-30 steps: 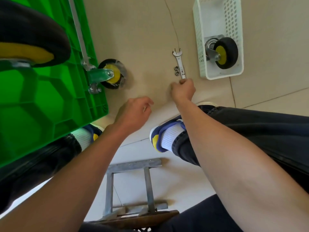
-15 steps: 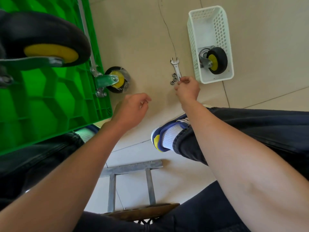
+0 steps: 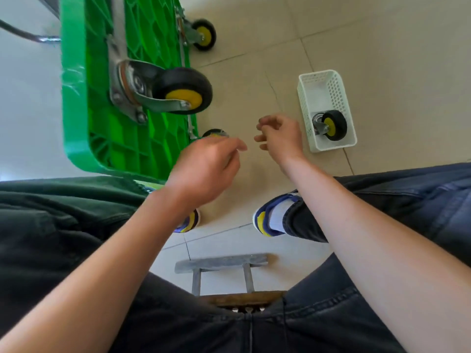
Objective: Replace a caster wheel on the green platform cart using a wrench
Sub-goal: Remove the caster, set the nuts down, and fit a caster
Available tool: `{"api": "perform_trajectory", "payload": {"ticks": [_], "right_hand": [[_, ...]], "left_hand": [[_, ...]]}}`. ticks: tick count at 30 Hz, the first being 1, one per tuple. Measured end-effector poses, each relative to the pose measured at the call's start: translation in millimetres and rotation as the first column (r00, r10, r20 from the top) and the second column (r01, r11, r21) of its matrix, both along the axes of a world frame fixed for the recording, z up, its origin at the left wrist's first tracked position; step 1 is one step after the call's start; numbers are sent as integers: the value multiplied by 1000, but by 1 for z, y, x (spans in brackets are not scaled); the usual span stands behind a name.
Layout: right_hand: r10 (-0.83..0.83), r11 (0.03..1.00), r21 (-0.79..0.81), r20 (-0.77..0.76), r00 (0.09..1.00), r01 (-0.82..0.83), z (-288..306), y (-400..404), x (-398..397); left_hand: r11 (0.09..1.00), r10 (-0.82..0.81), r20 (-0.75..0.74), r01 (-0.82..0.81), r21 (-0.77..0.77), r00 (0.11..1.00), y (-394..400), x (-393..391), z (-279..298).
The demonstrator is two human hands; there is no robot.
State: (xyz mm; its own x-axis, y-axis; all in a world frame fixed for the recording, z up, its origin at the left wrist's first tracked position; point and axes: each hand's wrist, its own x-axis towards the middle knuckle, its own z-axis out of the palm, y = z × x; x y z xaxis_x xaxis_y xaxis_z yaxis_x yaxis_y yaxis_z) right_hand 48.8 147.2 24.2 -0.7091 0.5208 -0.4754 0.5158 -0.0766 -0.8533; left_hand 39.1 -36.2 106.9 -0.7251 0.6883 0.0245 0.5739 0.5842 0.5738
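The green platform cart (image 3: pixel 102 138) stands on its edge at the left, its ribbed underside facing me. A black-and-yellow caster (image 3: pixel 178 95) in a steel bracket is bolted near its lower corner. A second caster (image 3: pixel 204 34) sits farther away, and a third caster (image 3: pixel 215 133) peeks out just above my left hand (image 3: pixel 206 166). That hand hovers with loosely curled fingers and holds nothing. My right hand (image 3: pixel 279 136) hovers beside it with fingers curled; its contents are hidden. The wrench and the nuts are not visible.
A white perforated basket (image 3: pixel 305 82) on the tiled floor at the right holds a loose caster (image 3: pixel 331 124). My shoes (image 3: pixel 267 220) rest on the floor below the hands. A grey-legged stool (image 3: pixel 221 261) is under me. A dark cable (image 3: pixel 20 34) runs at the top left.
The view has swung left and up, showing more of the cart. My right hand has lifted off the wrench's spot on the floor and both hands are now raised close together.
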Motion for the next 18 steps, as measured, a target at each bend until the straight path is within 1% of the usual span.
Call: {"api": "perform_trajectory", "payload": {"ticks": [3,5,8,15,17,18], "right_hand": [[79,996,-24,-78,994,-81,29,-20,4],[123,992,-24,-110,986,-126,45,-32,6],[191,980,-22,-151,970,-197,65,-50,4],[388,921,84,-225,894,-379,93,-89,-11],[435,900,102,-208,876,-423,96,-100,-17],[447,894,93,-200,872,-438,97,-106,-20]], "left_hand": [[998,-26,-172,35,46,985,-14,3,36],[999,-29,-295,40,33,955,-25,3,53],[1000,0,-457,-2,-4,890,-44,1,69],[999,30,-642,-36,3,766,-63,-3,104],[994,87,-658,-113,2,748,-74,-11,109],[983,144,-648,-185,5,748,-80,-17,111]]}}
